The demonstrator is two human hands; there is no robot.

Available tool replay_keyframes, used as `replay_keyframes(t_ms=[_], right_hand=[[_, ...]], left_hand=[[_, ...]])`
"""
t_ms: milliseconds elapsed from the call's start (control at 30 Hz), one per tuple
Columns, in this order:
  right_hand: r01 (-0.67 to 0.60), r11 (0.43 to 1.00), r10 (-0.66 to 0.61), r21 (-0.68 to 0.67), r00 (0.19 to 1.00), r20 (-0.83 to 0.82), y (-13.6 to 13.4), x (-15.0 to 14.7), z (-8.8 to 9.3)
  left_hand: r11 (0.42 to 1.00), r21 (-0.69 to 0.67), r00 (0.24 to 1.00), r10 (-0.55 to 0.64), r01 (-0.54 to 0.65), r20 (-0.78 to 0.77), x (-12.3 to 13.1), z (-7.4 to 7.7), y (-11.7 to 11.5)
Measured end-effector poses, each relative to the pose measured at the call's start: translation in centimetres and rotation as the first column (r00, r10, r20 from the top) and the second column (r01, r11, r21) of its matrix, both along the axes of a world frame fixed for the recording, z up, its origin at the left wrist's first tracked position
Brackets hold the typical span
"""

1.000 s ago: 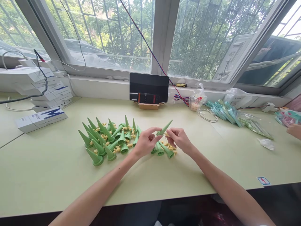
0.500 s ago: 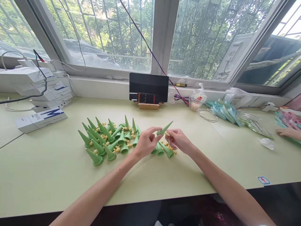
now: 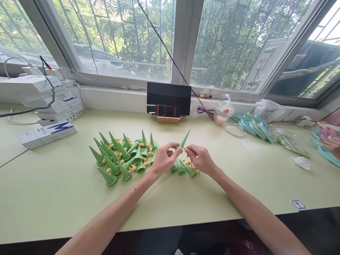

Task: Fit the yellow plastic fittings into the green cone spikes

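Between thumb and fingers, my left hand [image 3: 165, 161] grips a green plastic watering spike [image 3: 184, 139], its tip pointing up and slightly right. My right hand [image 3: 200, 158] is closed in a pinch at the spike's lower end, on a small yellow valve piece [image 3: 185, 148] that the fingertips mostly cover. Below the hands lie a few loose green spikes [image 3: 181, 170] and a little heap of yellow valve pieces [image 3: 196, 168], partly hidden by my right hand. To the left stands a crowded group of green spikes [image 3: 124, 173], many with yellow valves at their sides.
A phone [image 3: 168, 111] showing a timer leans on a dark tablet [image 3: 170, 92] at the back. White boxes [image 3: 49, 134] are stacked on the left. A plastic bag [image 3: 223, 111], a coiled cable [image 3: 235, 131] and bagged teal items [image 3: 253, 125] lie right. Another person's hand [image 3: 332, 146] is far right.
The held spike has tilted more upright, and the yellow piece now sits against its lower end. My right hand has turned slightly. The other person's hand has lifted a teal item.
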State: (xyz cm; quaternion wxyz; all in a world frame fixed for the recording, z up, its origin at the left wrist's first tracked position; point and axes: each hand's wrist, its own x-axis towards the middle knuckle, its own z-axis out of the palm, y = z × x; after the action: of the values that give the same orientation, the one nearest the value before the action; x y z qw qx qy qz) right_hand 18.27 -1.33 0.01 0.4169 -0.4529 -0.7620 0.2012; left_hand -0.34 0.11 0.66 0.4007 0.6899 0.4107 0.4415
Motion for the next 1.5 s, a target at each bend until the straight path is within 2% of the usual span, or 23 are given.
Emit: replay_keyframes(t_ms=[167, 267, 333, 433, 600, 667, 733, 800, 833, 900, 967, 1033, 1067, 1167, 1267, 1500], right_hand=[[-0.003, 0.999, 0.001, -0.036, 0.999, -0.047, -0.2, -0.2, 0.0], [-0.049, 0.983, 0.014, -0.177, 0.981, -0.194, -0.4, -0.5, 0.3], [-0.126, 0.948, 0.026, -0.294, 0.946, -0.323, -0.5, -0.6, 0.5], [-0.304, 0.844, 0.045, -0.441, 0.861, -0.507, -0.4, -0.5, 0.8], [-0.558, 0.596, -0.038, -0.577, 0.699, -0.714, -0.1, 0.0, 1.1], [-0.61, 0.536, -0.073, -0.584, 0.655, -0.752, 0.0, 0.2, 1.1], [-0.629, 0.514, -0.093, -0.583, 0.635, -0.767, 0.1, 0.2, 1.1], [-0.608, 0.525, -0.089, -0.595, 0.656, -0.749, 0.1, 0.0, 1.1], [-0.576, 0.555, -0.075, -0.6, 0.684, -0.726, 0.0, -0.1, 1.1], [-0.456, 0.674, -0.04, -0.581, 0.763, -0.645, -0.1, -0.5, 1.0], [-0.257, 0.84, -0.039, -0.478, 0.85, -0.525, -0.2, -0.8, 0.8], [-0.096, 0.938, -0.053, -0.332, 0.91, -0.411, -0.3, -0.9, 0.6], [-0.042, 0.963, -0.056, -0.267, 0.935, -0.35, -0.4, -0.9, 0.5], [0.031, 0.994, -0.048, -0.102, 0.983, -0.175, -0.4, -0.6, 0.2], [0.046, 0.999, -0.045, 0.016, 0.996, -0.072, -0.2, -0.3, -0.1], [0.045, 0.998, -0.043, 0.05, 0.997, -0.057, -0.2, -0.3, -0.3]], left_hand=[[0.999, -0.03, 0.999, -0.038, 0.038, 0.005, 0.0, 0.1, -0.1], [0.997, -0.042, 0.998, -0.066, 0.067, 0.019, -0.1, 0.1, -0.1], [0.997, -0.042, 0.997, -0.067, 0.068, 0.024, -0.1, -0.1, -0.1], [0.998, -0.029, 0.998, -0.062, 0.063, 0.029, -0.2, -0.4, 0.0], [0.998, -0.007, 0.997, -0.07, 0.07, 0.019, -0.2, -0.6, 0.1], [0.998, 0.002, 0.997, -0.07, 0.07, 0.019, -0.1, -0.5, 0.1], [0.998, 0.01, 0.998, -0.068, 0.068, 0.016, -0.1, -0.5, 0.1], [0.998, 0.018, 0.998, -0.061, 0.061, 0.007, 0.0, -0.3, 0.1], [0.998, 0.022, 0.998, -0.056, 0.056, 0.0, 0.0, -0.3, 0.0], [0.999, 0.029, 0.999, -0.044, 0.044, -0.015, 0.0, -0.1, -0.1], [0.999, 0.023, 0.999, -0.033, 0.034, -0.031, 0.0, 0.1, -0.1], [1.0, 0.007, 0.999, -0.02, 0.02, -0.044, 0.0, 0.2, -0.1], [1.0, -0.001, 0.999, -0.011, 0.011, -0.047, 0.0, 0.3, -0.1], [1.0, -0.01, 0.999, 0.006, -0.006, -0.031, -0.1, 0.4, -0.1], [1.0, -0.008, 1.0, -0.001, 0.001, -0.008, 0.0, 0.5, 0.0], [1.0, -0.007, 1.0, -0.028, 0.028, -0.01, 0.0, 0.2, -0.1]])
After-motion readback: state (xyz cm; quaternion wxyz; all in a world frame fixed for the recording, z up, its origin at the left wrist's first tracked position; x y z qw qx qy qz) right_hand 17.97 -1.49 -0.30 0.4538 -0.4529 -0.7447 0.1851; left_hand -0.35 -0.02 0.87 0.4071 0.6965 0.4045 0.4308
